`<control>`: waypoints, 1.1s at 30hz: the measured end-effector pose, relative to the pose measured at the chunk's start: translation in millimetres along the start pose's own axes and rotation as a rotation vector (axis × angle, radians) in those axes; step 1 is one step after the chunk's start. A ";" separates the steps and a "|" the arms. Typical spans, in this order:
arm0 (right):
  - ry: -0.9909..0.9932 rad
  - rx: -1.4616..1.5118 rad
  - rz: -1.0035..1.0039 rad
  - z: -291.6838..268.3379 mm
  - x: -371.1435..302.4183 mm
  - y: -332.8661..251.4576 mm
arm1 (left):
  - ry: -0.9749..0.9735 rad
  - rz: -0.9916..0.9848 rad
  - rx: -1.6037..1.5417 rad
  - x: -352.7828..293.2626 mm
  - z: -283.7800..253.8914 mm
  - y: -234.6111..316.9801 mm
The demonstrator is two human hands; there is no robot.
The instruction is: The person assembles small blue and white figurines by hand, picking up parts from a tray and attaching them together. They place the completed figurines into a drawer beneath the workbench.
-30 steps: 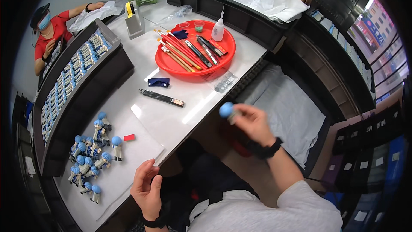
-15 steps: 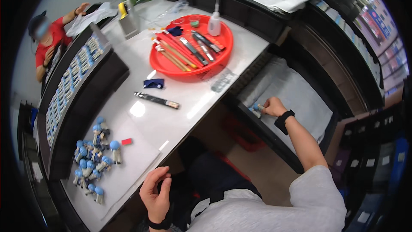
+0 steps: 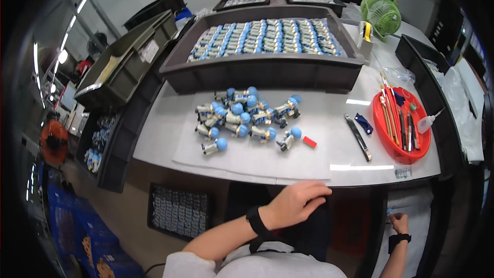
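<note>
Grey crate [image 3: 262,76] just behind blue-topped figurines [image 3: 244,118], red tray [image 3: 423,143] rightward.

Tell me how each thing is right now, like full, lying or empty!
Left hand: empty, fingers bent
Right hand: at a blue-topped figure, grip unclear
Loose figures: lying in a cluster
Big grey crate: uncovered, holding rows of figures
Red tray: holding brushes
Green fan: standing, spinning unclear
Red block: lying flat

Right hand [image 3: 399,223] pinching blue-topped figurine [image 3: 389,211], left hand [image 3: 296,203] near white table [image 3: 319,113]
</note>
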State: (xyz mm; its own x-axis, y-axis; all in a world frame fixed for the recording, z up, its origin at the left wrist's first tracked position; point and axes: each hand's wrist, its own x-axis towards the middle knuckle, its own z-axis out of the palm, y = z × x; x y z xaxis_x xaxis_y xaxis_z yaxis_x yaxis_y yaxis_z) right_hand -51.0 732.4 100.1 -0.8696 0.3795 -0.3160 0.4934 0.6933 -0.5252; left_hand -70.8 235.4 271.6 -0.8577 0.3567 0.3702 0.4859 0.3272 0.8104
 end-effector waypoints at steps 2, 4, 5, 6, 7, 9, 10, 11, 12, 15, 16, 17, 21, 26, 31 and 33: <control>0.308 -0.150 -0.317 -1.4 1.6 0.7 | 0.017 0.062 0.137 10.8 -14.5 -2.6; 0.306 0.158 -0.256 -10.3 -15.3 -48.2 | 0.082 0.077 0.363 18.4 -31.9 -7.1; 0.294 0.362 -0.243 -13.1 -33.4 -83.0 | 0.093 0.053 0.453 23.6 -38.8 -13.6; 0.286 0.568 -0.221 -12.6 -49.7 -113.3 | 0.138 0.047 0.543 32.8 -45.3 -15.0; 0.262 0.606 -0.273 -9.8 -61.4 -138.2 | 0.115 0.014 0.646 41.1 -49.2 -19.6; 0.210 0.681 -0.377 0.1 -81.7 -183.9 | 0.062 -0.042 0.796 56.0 -53.0 -31.1; 0.170 0.711 -0.420 9.1 -92.3 -208.1 | 0.032 -0.062 0.840 64.0 -52.6 -36.1; 0.118 0.720 -0.478 18.0 -102.1 -229.0 | 0.003 -0.081 0.881 69.8 -52.6 -41.9; 0.058 0.744 -0.514 27.7 -110.8 -246.4 | -0.026 -0.116 0.907 74.0 -52.9 -49.3; -0.146 0.816 -0.570 52.1 -135.8 -290.0 | -0.047 -0.159 0.877 80.9 -56.0 -70.8; -0.196 0.832 -0.576 59.2 -141.1 -297.7 | 0.001 -0.129 0.835 78.5 -59.2 -66.2; -0.253 0.864 -0.570 64.5 -147.5 -307.1 | 0.025 -0.091 0.747 74.0 -63.6 -62.2; -0.476 1.040 -0.535 88.7 -164.8 -330.0 | -0.038 -0.340 -0.049 44.3 -84.5 -11.4; -0.901 1.413 -0.264 109.5 -186.7 -350.1 | 0.090 -0.459 -0.873 -9.2 -60.3 -26.3; -0.748 1.211 -0.388 121.1 -193.9 -347.5 | 0.237 -0.526 -1.087 -32.3 -47.1 -30.1; -0.699 1.235 -0.409 122.6 -195.2 -346.7 | 0.212 -0.531 -1.022 -37.2 -46.6 -34.3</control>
State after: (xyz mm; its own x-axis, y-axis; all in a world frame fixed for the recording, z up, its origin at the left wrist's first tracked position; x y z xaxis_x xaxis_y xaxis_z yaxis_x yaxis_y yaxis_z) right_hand -50.0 342.9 247.0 -0.9403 -0.3243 -0.1032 0.2375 -0.4084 -0.8814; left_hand -63.4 170.2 251.2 -0.9701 0.2022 -0.1341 -0.2199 -0.4992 0.8381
